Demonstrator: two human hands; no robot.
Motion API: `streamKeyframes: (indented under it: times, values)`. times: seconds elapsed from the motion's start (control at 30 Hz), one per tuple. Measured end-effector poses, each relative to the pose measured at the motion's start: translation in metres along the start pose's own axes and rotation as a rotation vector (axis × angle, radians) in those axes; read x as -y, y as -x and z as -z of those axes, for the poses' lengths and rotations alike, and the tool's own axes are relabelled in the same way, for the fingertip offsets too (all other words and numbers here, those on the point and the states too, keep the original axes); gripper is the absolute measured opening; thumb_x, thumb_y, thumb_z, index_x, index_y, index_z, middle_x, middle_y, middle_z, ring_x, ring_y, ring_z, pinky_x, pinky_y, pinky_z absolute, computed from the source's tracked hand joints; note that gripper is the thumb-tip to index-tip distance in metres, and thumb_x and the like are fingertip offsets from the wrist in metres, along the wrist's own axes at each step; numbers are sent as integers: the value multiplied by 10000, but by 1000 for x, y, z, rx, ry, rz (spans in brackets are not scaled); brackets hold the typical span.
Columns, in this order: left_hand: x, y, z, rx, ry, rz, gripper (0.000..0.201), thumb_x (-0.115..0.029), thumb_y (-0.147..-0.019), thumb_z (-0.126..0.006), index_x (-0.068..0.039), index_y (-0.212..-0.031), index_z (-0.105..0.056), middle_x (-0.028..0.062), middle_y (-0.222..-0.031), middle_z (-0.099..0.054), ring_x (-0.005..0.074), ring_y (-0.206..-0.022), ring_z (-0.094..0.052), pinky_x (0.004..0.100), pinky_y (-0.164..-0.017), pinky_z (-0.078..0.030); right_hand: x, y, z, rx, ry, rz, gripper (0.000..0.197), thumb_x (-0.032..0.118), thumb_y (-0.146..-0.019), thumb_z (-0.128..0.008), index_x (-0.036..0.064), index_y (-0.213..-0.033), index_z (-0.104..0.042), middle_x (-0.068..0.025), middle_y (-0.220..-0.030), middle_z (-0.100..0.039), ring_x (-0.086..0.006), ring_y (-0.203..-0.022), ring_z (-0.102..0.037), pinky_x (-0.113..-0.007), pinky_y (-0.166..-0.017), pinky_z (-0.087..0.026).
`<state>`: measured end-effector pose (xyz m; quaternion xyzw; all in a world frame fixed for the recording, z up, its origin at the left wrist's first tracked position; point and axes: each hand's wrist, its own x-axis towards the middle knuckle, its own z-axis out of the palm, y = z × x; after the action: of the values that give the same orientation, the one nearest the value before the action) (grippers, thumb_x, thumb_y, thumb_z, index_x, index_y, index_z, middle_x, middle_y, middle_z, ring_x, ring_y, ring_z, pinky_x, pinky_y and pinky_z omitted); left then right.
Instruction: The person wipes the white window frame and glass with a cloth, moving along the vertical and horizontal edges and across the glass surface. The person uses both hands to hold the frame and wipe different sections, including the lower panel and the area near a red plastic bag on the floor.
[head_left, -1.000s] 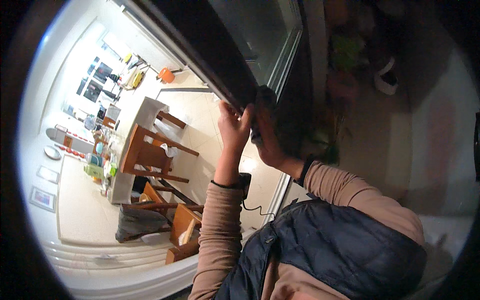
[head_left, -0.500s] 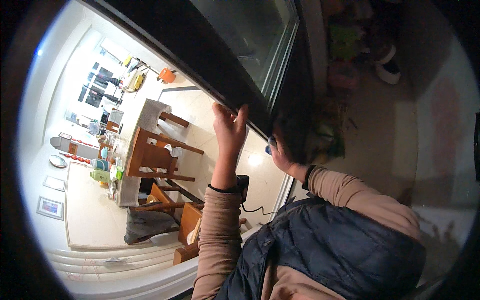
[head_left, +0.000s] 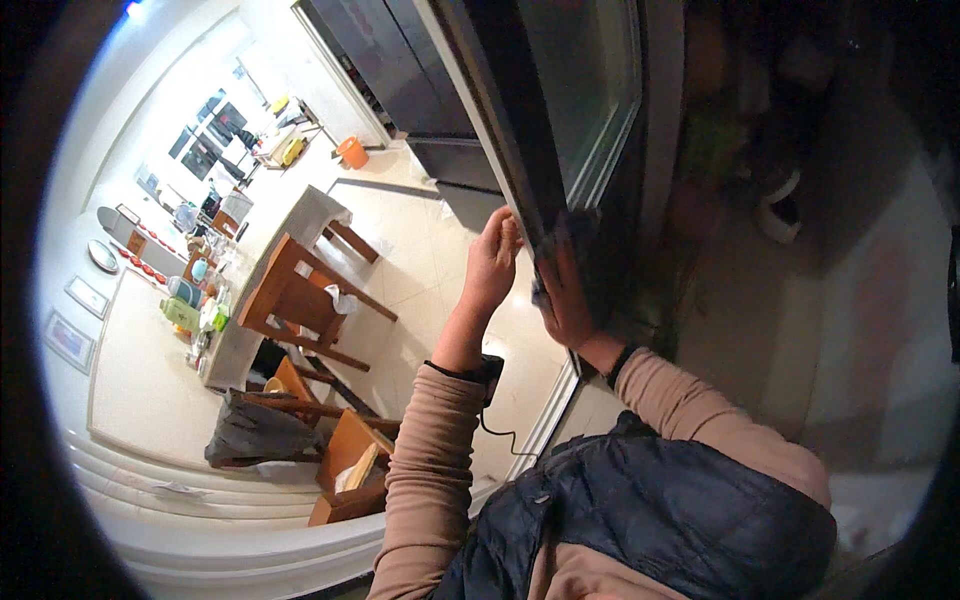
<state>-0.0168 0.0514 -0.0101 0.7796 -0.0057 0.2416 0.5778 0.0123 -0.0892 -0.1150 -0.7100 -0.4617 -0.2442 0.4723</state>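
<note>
Counted at the work point: two bare hands, one dark-framed glazed panel [head_left: 520,110] and one dark cloth [head_left: 583,228]. The left hand [head_left: 492,262] has its fingers bent inward at the panel's pale edge strip; how firmly they grip cannot be told. The right hand [head_left: 568,300] lies along the dark face of the frame, fingers nearly straight and close together, over the cloth; whether they pinch it cannot be told (the light on that side is poor).

Beyond, at left: one orange bucket [head_left: 352,153], one covered table [head_left: 325,207], two picture frames on the wall, and two wooden chairs close by, the nearer with a grey cloth item [head_left: 260,430] hung on it.

Markings on the green containers [head_left: 180,313] are too small to read.

Materials: smooth glass in a straight, rigid frame; soft, rumpled cloth; brown wood with slatted backs; glossy pale floor tiles. The wearer's sleeves are tan and wrinkled, the vest [head_left: 680,510] dark and quilted.
</note>
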Motion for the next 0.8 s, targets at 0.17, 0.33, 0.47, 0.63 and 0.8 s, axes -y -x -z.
streamKeyframes:
  times: [0.17,0.33,0.47,0.63,0.8]
  values:
    - [-6,-21,19,-83,-147,-87,339,-249,-1049,-428,2,-1241,-549,139,-1126,-655,243,-1044,-623,339,-897,-487,9,25,1,12,11,-37,687,39,-888,-541,53,-1510,-250,-284,-1556,-160,-482,-1426,-194,-522,-1165,-176]
    - [-8,-56,5,-49,107,-63,465,-362,-1039,-428,-24,-1357,-452,96,-1273,-545,194,-1178,-492,323,-1019,-371,23,-27,12,-125,-23,-3,705,-9,-841,-571,43,-1490,-301,-270,-1547,-210,-487,-1415,-220,-517,-1164,-194]
    - [7,-79,-4,94,243,-42,460,-286,-1006,-508,14,-1348,-440,108,-1276,-544,189,-1172,-496,314,-1026,-376,10,-50,12,-165,108,80,766,-32,-773,-586,92,-1485,-333,-234,-1549,-230,-482,-1404,-246,-580,-1142,-204]
    - [34,-98,-6,73,60,39,495,-244,-914,-609,25,-1318,-508,121,-1259,-590,206,-1139,-541,331,-988,-421,-8,-50,11,-181,45,188,786,-58,-698,-574,130,-1442,-405,-235,-1508,-274,-510,-1345,-304,-594,-1118,-240]
    - [60,-113,-10,85,-184,-334,561,-277,-914,-608,-10,-1384,-460,171,-1393,-485,293,-1265,-465,401,-1061,-369,-16,-44,14,-116,13,179,785,-29,-670,-645,146,-1412,-455,-201,-1456,-340,-482,-1337,-322,-599,-1085,-286]
